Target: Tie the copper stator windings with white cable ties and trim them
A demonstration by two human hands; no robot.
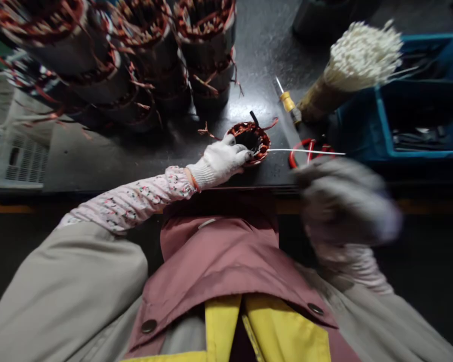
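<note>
My left hand [219,161], in a white knit glove, is shut on the rim of a small copper-wound motor stator [258,143] lying on the dark workbench [86,161]. Copper wire ends and a black strip stick out of the stator. A thin white rod or strip [305,151] runs from its opening towards the right. My right hand [345,201], also gloved, is a motion blur just beyond the bench edge, below the strip's far end. Whether it holds anything is hidden by the blur.
Several large wound stators [151,60] stand in a cluster at the back. To the right lie a yellow-handled screwdriver [287,101], red-handled pliers [298,156], a bundle of white-tipped sticks [357,60] and a blue bin [419,120]. White plastic crates [18,161] stand at the left.
</note>
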